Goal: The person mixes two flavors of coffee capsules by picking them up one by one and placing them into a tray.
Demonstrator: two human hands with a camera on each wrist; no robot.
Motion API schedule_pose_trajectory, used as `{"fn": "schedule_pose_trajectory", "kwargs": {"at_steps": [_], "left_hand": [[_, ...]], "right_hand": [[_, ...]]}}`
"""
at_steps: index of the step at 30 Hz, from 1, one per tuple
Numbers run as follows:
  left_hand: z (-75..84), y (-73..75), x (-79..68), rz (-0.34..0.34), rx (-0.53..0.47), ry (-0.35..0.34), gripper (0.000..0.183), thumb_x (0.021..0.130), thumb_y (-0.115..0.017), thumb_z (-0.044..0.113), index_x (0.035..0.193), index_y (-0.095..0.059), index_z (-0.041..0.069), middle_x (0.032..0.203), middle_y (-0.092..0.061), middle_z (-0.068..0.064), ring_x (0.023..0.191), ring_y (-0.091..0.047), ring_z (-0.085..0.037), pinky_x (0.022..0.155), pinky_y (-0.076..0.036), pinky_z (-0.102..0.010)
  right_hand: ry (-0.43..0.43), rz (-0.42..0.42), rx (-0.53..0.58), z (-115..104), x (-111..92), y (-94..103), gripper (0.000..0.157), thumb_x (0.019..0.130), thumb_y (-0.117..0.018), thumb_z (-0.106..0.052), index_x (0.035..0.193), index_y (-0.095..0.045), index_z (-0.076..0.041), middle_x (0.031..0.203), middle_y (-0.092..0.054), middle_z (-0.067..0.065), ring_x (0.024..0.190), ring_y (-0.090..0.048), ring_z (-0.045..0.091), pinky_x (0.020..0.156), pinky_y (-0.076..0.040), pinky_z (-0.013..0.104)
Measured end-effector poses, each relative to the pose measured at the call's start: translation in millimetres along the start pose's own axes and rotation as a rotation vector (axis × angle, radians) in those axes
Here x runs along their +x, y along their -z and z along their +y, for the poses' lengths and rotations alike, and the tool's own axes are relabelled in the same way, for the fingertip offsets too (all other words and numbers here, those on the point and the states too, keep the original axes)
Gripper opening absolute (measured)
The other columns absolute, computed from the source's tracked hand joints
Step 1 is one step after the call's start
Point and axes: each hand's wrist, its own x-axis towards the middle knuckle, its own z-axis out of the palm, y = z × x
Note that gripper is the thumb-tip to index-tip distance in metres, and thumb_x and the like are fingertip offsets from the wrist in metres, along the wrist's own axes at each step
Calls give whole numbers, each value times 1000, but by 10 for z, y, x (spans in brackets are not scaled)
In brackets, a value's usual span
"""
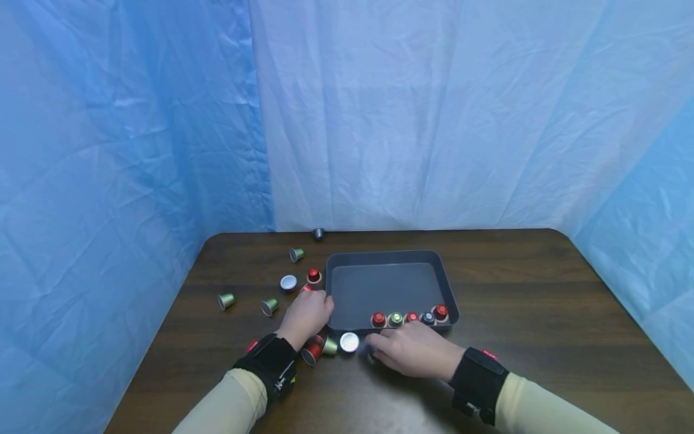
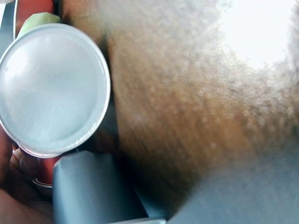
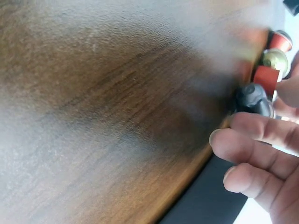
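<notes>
Two sleeves [image 1: 547,404], left hand [image 1: 305,314], right hand [image 1: 413,349], one tray [image 1: 382,283], five capsules [image 1: 378,319] inside

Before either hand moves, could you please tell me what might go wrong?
A dark metallic capsule sits at the far edge of the brown wooden table, so a knock might send it off. The right hand, close by, could topple the row of red, green and dark shiny capsules along the near side of the rectangular grey tray.

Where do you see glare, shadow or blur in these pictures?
Head view: a dark shadow on the table beside the right hand; left wrist view: white glare at upper right, table blurry; right wrist view: pale, hazy glare along the top.
</notes>
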Motion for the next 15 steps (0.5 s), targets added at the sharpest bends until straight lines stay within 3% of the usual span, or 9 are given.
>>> {"fn": "schedule_pose_trajectory", "kwargs": {"at_steps": [4, 15], "left_hand": [[2, -3, 1, 4, 0, -2, 28, 105, -54, 26, 96, -69, 4, 70, -58, -3, 63, -56, -17, 60, -48, -29], [1, -7, 4, 3, -19, 6, 27, 105, -55, 26, 96, -69, 5, 69, -58, -3, 62, -56, -17, 60, -49, -29]], "right_hand": [[-10, -10, -9, 0, -1, -17, 22, 97, -70, -24, 118, -66, -18, 75, -59, -13, 54, -41, -4, 51, -36, 14], [-21, 38, -58, -3, -32, -37, 28, 97, -70, -27, 123, -64, -16, 77, -63, -12, 53, -40, -4, 48, -34, 14]]}}
